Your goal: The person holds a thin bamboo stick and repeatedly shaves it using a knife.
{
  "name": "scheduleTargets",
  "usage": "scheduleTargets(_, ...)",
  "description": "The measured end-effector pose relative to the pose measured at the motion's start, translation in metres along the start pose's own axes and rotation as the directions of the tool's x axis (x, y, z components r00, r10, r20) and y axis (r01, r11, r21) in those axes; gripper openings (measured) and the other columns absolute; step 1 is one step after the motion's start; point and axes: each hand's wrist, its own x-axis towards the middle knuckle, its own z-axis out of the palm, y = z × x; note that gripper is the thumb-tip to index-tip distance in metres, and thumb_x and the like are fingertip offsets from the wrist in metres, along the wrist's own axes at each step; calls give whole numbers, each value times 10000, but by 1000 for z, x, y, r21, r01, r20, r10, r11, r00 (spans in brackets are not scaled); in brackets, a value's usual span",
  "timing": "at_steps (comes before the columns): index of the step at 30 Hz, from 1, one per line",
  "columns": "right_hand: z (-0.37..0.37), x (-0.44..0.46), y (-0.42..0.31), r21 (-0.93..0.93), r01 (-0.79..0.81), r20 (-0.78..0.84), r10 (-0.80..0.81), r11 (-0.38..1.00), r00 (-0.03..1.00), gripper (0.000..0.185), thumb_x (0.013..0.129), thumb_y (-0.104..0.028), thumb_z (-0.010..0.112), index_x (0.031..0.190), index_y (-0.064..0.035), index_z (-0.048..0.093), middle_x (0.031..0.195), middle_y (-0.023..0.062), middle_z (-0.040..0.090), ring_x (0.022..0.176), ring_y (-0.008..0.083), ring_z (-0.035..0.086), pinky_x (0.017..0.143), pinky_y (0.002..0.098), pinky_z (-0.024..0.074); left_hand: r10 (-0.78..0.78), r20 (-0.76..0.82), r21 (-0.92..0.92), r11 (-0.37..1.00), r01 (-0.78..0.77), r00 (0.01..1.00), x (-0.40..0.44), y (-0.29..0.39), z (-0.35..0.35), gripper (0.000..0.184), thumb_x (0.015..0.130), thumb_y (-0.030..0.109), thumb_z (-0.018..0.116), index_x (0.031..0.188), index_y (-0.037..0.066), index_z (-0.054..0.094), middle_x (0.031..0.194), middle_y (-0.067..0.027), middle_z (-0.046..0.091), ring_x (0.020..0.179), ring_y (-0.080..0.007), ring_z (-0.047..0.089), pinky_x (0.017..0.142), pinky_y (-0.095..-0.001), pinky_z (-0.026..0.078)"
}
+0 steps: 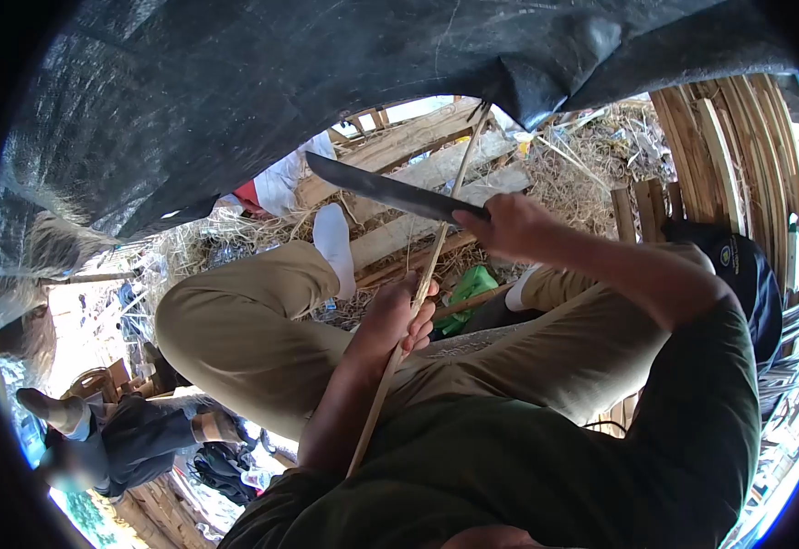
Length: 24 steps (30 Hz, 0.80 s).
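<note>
My left hand (397, 316) is wrapped round a long thin wooden stick (434, 261), which runs from my left forearm up to the dark sheet. In my right hand (514, 227) is a machete (390, 190), gripped by its handle with the fingers closed. Its dark blade points to the left and crosses the stick above my left hand. Whether the edge touches the stick, I cannot tell. The stick's upper tip is dark and frayed near the sheet's edge. My legs in tan trousers (262, 302) are bent on both sides of the stick.
A dark plastic sheet (262, 82) hangs low overhead. Wooden planks (408, 238) and straw lie on the ground ahead, with a green plastic bag (471, 291) between my legs. Stacked slats (738, 146) and a black bag (747, 274) are at right. Another person (134, 439) is at lower left.
</note>
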Motion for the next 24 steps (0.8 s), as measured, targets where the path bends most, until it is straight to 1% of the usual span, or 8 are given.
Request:
scheduleTargets(10, -19, 34, 51, -6, -141, -75, 140, 990, 987, 685, 999, -587, 403, 941, 47, 655, 647, 152, 631, 666, 286, 696, 622, 428, 569, 29, -8, -18, 999, -29, 1000, 2, 4, 4, 176, 1014, 273, 467, 1003, 105, 517, 486, 42, 359, 340, -63, 299, 352, -223, 251)
scheduleTargets(12, 44, 31, 40, 0, 23, -275, -23, 1000, 961, 649, 984, -570, 489, 749, 16, 641, 550, 148, 570, 502, 290, 636, 426, 420, 490, 26, -6, -31, 999, -26, 1000, 1, 3, 4, 174, 1015, 271, 466, 1005, 105, 516, 486, 42, 358, 341, -62, 300, 348, -223, 252)
scheduleTargets(15, 3, 2, 8, 265, 31, -83, -9, 964, 997, 625, 985, -561, 497, 811, 19, 655, 581, 169, 582, 511, 294, 641, 440, 427, 498, -3, -3, -36, 999, 2, 1000, -5, 0, 3, 162, 1016, 259, 466, 1006, 105, 516, 483, 41, 356, 340, -62, 301, 342, -224, 253)
scheduleTargets(16, 0, 12, 22, 183, 17, 11, -19, 983, 1000, 776, 969, -626, 448, 918, 127, 627, 720, 207, 665, 715, 334, 699, 658, 457, 567, -2, 4, -63, 998, 3, 1000, 1, -1, 4, 156, 1016, 254, 466, 1005, 106, 515, 482, 41, 356, 339, -63, 300, 342, -225, 252)
scheduleTargets(18, -10, 31, 40, 36, -41, -161, 47, 998, 986, 769, 968, -626, 448, 902, 116, 639, 715, 194, 669, 683, 309, 700, 617, 422, 572, 5, 11, -69, 998, -4, 1000, 4, 0, 4, 147, 1016, 246, 465, 1005, 108, 515, 482, 40, 357, 339, -65, 301, 344, -226, 248)
scheduleTargets(21, -41, 41, 52, 221, -295, -29, 309, 929, 951, 726, 987, -600, 433, 1033, 96, 635, 767, 225, 668, 712, 343, 704, 622, 439, 571, 16, -1, -29, 999, -16, 1000, 0, 0, 5, 145, 1018, 244, 461, 1008, 110, 516, 487, 38, 361, 343, -64, 307, 350, -228, 241)
scheduleTargets(23, -12, 47, 57, -279, 29, -101, -60, 960, 993, 712, 988, -579, 444, 971, 101, 652, 773, 235, 666, 703, 351, 699, 619, 457, 566, 29, -10, -16, 999, -29, 1000, 0, 1, 5, 150, 1020, 247, 456, 1011, 110, 516, 490, 37, 361, 347, -63, 311, 353, -228, 238)
scheduleTargets(24, -4, 33, 42, -244, 87, -63, -106, 966, 992, 688, 994, -559, 447, 973, 97, 655, 754, 223, 658, 675, 351, 690, 598, 460, 561, 36, 14, -22, 999, -36, 999, 1, 1, 5, 154, 1021, 250, 454, 1011, 109, 517, 493, 37, 361, 350, -61, 311, 354, -227, 239)
